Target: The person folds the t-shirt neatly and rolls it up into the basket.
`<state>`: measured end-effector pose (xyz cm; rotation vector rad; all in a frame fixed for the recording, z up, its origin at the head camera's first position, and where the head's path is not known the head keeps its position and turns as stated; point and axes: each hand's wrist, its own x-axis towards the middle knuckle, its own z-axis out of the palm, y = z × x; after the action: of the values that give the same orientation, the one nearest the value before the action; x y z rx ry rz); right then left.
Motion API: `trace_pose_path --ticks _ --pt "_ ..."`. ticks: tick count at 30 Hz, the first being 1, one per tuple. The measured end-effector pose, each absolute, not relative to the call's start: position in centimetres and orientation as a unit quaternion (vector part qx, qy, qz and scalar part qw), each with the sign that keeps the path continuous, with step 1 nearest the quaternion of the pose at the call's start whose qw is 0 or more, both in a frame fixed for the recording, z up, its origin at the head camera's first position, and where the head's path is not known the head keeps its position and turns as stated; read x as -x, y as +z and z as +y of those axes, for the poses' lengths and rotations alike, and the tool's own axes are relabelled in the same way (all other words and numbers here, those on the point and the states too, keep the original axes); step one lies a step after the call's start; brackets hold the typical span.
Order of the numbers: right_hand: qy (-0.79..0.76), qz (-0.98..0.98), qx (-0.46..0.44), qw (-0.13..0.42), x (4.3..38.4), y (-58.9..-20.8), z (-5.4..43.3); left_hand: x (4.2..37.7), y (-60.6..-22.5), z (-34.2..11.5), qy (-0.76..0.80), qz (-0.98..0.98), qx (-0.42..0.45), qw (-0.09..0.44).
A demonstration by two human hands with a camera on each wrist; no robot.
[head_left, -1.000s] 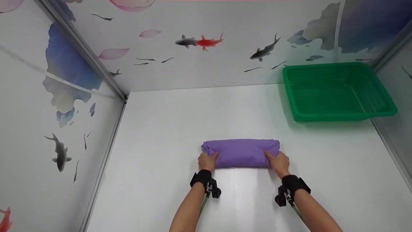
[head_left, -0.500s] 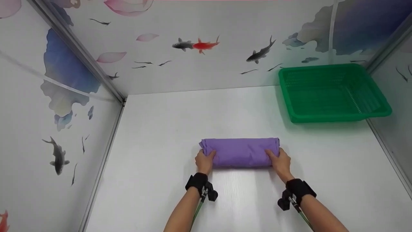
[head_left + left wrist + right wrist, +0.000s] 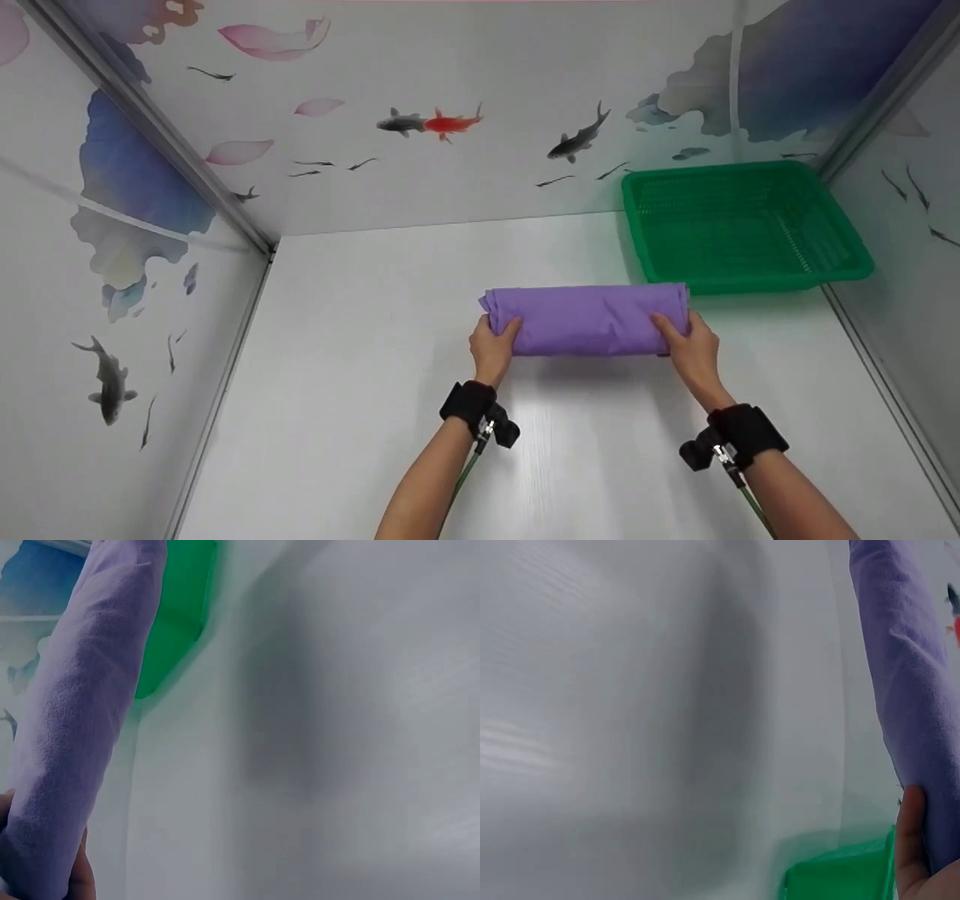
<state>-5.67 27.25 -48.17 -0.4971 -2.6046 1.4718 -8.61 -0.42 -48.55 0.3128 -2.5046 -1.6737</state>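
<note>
A folded purple cloth (image 3: 589,321) hangs above the white table, its shadow falling on the surface below. My left hand (image 3: 493,351) grips its left end, thumb on the near face and the fingers behind it. At the opposite end my right hand (image 3: 694,354) holds it the same way. The left wrist view shows the cloth (image 3: 82,705) as a thick, soft roll running up from the hand. In the right wrist view the thumb or a finger lies along the cloth (image 3: 907,667) near its lower end.
A green plastic basket (image 3: 750,285) with perforated sides stands at the back right, just beyond the cloth. White panels printed with fish and petals wall in the table (image 3: 360,315) at the back and both sides.
Both hands have lifted the purple cloth off the table and carried it forward and a little to the right, toward the green basket. The head view has shifted slightly.
</note>
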Motion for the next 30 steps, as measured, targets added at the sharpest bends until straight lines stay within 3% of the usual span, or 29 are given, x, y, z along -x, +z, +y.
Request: trace_pose_path --ticks 5,15,22,30 --pt "0.485 -0.856 0.162 0.082 7.1 -46.1 28.6 10.3 -46.9 0.8 -0.562 -0.822 -0.074 0.051" --pt "0.499 -0.848 0.162 0.082 9.2 -43.6 32.8 13.6 -44.1 4.3 -0.523 -0.851 -0.045 0.016" --pt "0.513 -0.838 0.181 0.045 9.2 -43.4 35.7 14.3 -43.5 7.1 -0.510 -0.860 -0.032 -0.017" --pt "0.532 -0.821 0.207 -0.005 7.2 -44.2 37.6 12.8 -43.7 9.5 -0.500 -0.865 0.015 -0.046"
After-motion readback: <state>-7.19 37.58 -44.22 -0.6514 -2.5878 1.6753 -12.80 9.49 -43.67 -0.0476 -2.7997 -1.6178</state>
